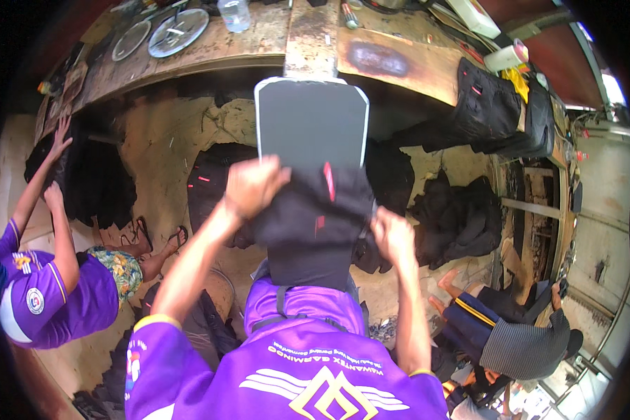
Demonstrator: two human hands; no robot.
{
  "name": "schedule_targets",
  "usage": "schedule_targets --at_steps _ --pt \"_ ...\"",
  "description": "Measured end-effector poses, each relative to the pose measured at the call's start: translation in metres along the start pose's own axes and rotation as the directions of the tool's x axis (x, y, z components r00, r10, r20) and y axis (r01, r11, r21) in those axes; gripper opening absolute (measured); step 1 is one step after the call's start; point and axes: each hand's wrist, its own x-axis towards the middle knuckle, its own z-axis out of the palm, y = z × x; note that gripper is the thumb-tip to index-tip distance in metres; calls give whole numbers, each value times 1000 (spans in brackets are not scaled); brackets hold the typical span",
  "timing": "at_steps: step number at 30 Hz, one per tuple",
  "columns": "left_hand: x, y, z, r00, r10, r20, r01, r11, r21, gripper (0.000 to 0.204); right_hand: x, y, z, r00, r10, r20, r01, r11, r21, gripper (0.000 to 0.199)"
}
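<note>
Both hands (255, 183) (392, 234) grip the black cover (315, 210) over an upright panel (311, 122).

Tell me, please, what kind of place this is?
Probably a small sewing or bag-making workshop. The person's hands pull a black fabric cover over a grey panel, more black fabric pieces lie about, and a worn wooden workbench carries tools.

The grey panel's (311, 122) lower end is hidden inside the black fabric cover (315, 210).
</note>
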Motion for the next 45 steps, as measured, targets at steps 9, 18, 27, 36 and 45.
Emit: schedule_targets --at_steps 9,18,27,36,45 --pt "234 4 -2 875 -425 -234 418 905 -81 42 202 -39 -59 981 -70 -181 34 981 -190 53" --pt "219 -39 75 909 -417 -1 400 872 281 140 223 -54 -75 923 28 -384 -53 997 -54 46" --pt "277 -73 72 987 -81 141 54 981 188 96 73 -88 26 778 -459 -429 465 880 -100 55" --pt "303 -95 66 961 -42 272 -18 976 215 92 216 -105 -28 701 -479 -528 472 867 -161 32" --pt "302 -94 72 967 -67 246 9 973 229 93 64 -101 -2 831 -477 -286 503 864 19 34"
